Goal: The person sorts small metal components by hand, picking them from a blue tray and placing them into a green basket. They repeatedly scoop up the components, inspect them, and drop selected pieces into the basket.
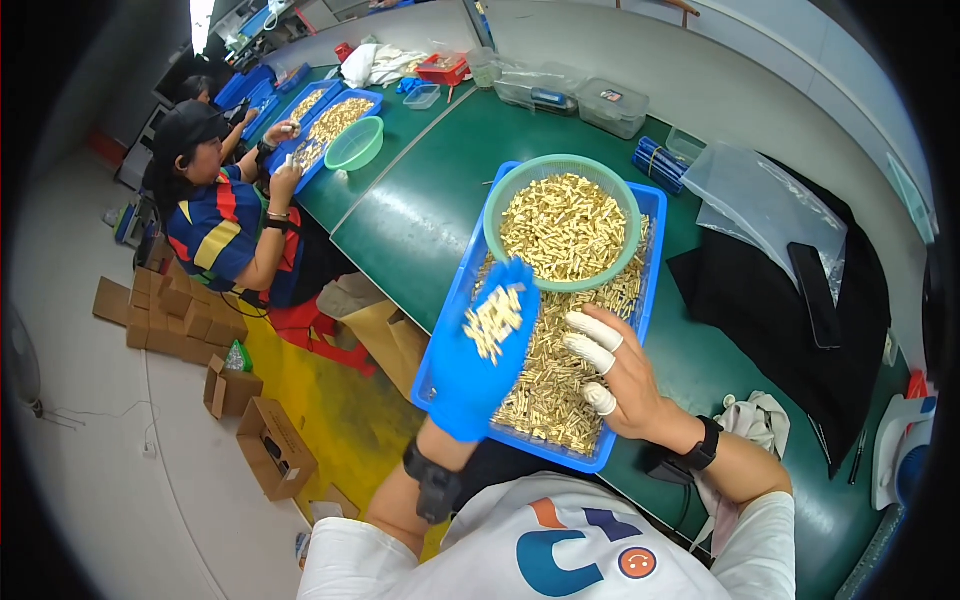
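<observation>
A heap of small brass-coloured metal pieces (492, 322) lies on the palm of my left hand (485, 365), which wears a blue glove and is turned up with its fingers stretched out. The glove is above the left side of a blue tray (655, 235) full of the same pieces. My right hand (625, 375), with white finger cots on several fingers, hovers over the tray's right side. Its fingers are apart and bent a little, and I see nothing in them. A green plastic basket (492, 222) filled with brass pieces sits on the far end of the tray.
Right of the tray lie black cloth (745, 300), a clear plastic bag (765, 205) and a dark phone (815, 295). Clear plastic boxes (612, 107) line the wall. To the left, a co-worker (225, 215) sits by blue trays and a green bowl (355, 145). Cardboard boxes (275, 450) stand on the floor.
</observation>
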Demonstrator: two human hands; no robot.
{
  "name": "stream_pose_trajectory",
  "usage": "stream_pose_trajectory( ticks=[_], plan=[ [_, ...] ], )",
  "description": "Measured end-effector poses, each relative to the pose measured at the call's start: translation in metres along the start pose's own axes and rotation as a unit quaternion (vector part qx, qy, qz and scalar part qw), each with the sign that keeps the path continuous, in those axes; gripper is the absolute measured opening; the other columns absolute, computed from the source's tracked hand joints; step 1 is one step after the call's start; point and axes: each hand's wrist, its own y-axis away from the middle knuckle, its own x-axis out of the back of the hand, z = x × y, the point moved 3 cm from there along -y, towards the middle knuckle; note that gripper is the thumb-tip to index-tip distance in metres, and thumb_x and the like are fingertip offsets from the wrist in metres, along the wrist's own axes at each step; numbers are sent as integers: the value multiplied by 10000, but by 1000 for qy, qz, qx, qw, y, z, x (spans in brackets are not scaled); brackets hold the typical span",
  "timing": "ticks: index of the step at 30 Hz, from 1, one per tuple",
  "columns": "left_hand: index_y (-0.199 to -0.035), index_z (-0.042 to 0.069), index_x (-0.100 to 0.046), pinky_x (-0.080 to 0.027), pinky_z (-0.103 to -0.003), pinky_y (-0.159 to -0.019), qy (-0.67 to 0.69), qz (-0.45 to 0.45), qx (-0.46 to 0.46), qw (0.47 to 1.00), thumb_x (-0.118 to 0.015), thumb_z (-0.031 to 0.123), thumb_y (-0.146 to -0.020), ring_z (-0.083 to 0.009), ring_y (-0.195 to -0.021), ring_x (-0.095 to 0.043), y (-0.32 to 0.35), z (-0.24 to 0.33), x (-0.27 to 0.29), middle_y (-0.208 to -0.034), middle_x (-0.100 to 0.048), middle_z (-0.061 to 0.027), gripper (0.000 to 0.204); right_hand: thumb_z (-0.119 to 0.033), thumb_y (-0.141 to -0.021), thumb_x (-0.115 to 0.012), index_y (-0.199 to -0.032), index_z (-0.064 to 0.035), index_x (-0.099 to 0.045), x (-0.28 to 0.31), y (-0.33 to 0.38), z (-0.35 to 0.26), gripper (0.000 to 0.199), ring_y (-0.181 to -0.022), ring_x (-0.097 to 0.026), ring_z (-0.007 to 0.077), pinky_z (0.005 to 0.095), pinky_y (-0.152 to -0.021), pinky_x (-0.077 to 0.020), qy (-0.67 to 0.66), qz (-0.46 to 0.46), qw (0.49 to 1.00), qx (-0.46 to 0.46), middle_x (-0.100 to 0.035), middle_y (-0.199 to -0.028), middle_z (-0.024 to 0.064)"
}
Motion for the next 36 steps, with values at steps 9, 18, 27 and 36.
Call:
stream_pose_trajectory(
  ticks=[9, 18, 27, 36],
  plan=[
    [-1379, -29, -414, -348, -416, -1092, -446, 79, -120, 883, -356, 345, -1022, -266, -1288, -456, -113, 17, -40, -1401, -466, -176, 521, -378, -1011, -379, -1288, 14, -498, -2, -1, -6, 494, -1257, -449, 412, 491, -1029, -369, 23, 12, 1000, 17, -488, -1354, 209],
    [-1277, 18, -543, -380, -423, -1051, -873, -108, 53, 472, -504, 387, -965, -286, -1236, -497, -24, 5, -11, -1346, -511, -163, 485, -366, -1021, -382, -1342, 17, -442, 4, 6, 8, 503, -1210, -523, 331, 420, -1025, -396, -181, 102, 975, -75, -550, -1287, 190],
    [-1257, 37, -538, -400, -499, -976, -794, -606, -10, 50, -605, 403, -869, -344, -1177, -499, -2, -25, 29, -1236, -532, -151, 538, -271, -1017, -424, -1340, 17, -442, -1, 9, 9, 433, -1151, -560, 305, 389, -996, -421, -226, 113, 962, -102, -576, -1237, 183],
    [-1102, 43, -589, -515, -435, -767, -887, -430, 160, -58, -559, 369, -909, -307, -938, -632, -16, -5, 39, -969, -624, -143, 380, -344, -1022, -405, -1341, 5, -447, 1, 6, 12, 474, -1160, -573, 291, 392, -995, -427, -186, 76, 975, -99, -588, -1243, 174]
  ],
)
